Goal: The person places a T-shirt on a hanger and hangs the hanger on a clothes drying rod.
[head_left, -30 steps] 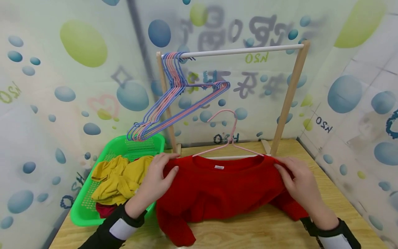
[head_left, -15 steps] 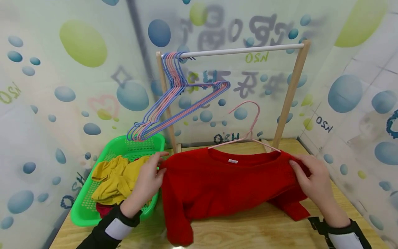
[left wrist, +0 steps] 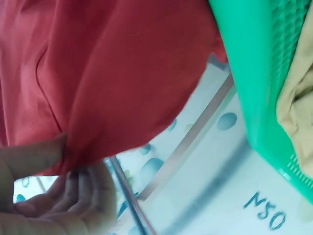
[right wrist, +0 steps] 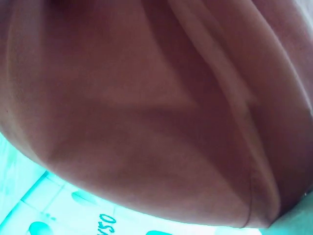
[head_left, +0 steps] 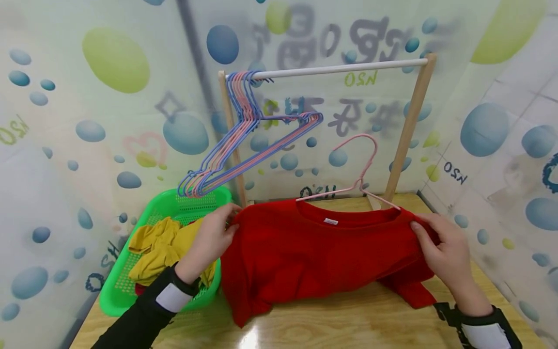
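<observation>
A red long-sleeved sweater is held up over the table between both hands, its white neck label showing. Out of its neckline rises a pink wire hanger, tilted to the right; its lower part is hidden inside the cloth. My left hand pinches the left shoulder between thumb and fingers, and in the left wrist view the thumb presses on the fabric. At the other shoulder my right hand grips the cloth with the thumb in front. Red cloth fills most of the right wrist view.
A rack with a white rail and wooden posts stands behind the sweater. Several blue and pink hangers hang at its left end. A green basket with yellow clothing sits left on the wooden table.
The sweater and hanger have moved right and up, and the hanger hook stands higher and more to the right. Both hands keep hold of the shoulders; the right hand has shifted right.
</observation>
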